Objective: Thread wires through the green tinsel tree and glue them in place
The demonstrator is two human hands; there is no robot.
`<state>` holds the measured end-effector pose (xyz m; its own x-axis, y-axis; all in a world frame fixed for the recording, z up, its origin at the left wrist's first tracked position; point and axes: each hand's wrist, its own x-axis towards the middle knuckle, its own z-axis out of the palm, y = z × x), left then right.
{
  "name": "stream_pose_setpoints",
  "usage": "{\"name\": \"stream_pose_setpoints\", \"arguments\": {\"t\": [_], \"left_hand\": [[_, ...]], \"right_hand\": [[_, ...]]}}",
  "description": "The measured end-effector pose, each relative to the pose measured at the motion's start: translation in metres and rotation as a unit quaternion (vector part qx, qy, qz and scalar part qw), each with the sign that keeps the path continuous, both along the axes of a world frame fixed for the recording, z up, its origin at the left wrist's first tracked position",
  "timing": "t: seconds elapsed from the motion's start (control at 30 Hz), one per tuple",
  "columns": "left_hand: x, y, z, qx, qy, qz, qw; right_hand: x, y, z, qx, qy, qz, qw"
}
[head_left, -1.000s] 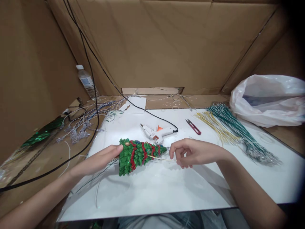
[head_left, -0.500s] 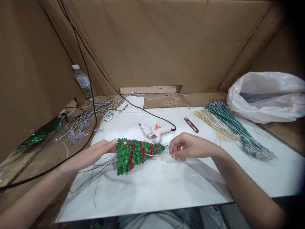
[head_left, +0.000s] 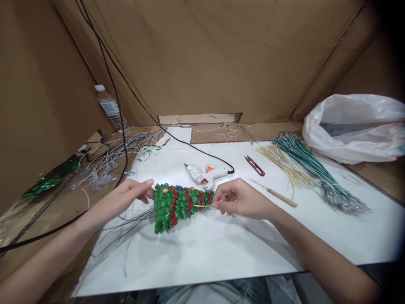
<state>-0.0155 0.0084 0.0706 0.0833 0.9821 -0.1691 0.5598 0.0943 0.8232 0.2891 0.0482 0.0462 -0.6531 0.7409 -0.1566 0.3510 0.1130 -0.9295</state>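
A small green Christmas tree (head_left: 164,211) with red garland and tiny baubles lies on its side, its base toward my left hand and its tip toward my right. My left hand (head_left: 137,192) holds the tree at its open base; the thumb is raised and the fingertips are hidden behind or inside the rim. A thin yellow wire (head_left: 202,206) enters the tree's side, its other end pinched between thumb and finger of my right hand (head_left: 229,198), which covers the tip. Several loose wires (head_left: 136,219) trail from the base over the white board.
Behind the tree lies a white glue gun (head_left: 204,175) with a black cord. To the right are red thread snips (head_left: 255,165), a wooden-handled awl (head_left: 281,197), yellow wires (head_left: 284,166), green wires (head_left: 306,160) and a plastic bag (head_left: 354,147). A bottle (head_left: 110,107) leans at left.
My right hand has moved left along the yellow wire, closer to the tree, uncovering the awl. My left thumb has lifted off the base rim. The tree has hardly moved.
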Motion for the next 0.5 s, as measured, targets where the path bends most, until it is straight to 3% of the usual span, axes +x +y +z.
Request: {"name": "stream_pose_setpoints", "arguments": {"t": [0.07, 0.17, 0.33, 0.5], "left_hand": [[-0.001, 0.001, 0.000, -0.010, 0.014, -0.020, 1.000], [0.000, 0.000, 0.004, 0.034, 0.054, -0.048, 0.997], [0.003, -0.003, 0.012, 0.069, 0.144, -0.139, 0.977], [0.007, -0.004, 0.013, 0.064, 0.179, -0.186, 0.964]], "right_hand": [[-0.003, -0.001, -0.003, -0.008, 0.005, 0.003, 1.000], [-0.008, -0.004, -0.007, 0.011, 0.003, 0.005, 1.000], [-0.015, -0.011, -0.013, 0.172, -0.017, -0.014, 0.985], [-0.022, -0.017, -0.021, 0.289, -0.012, -0.003, 0.957]]}}
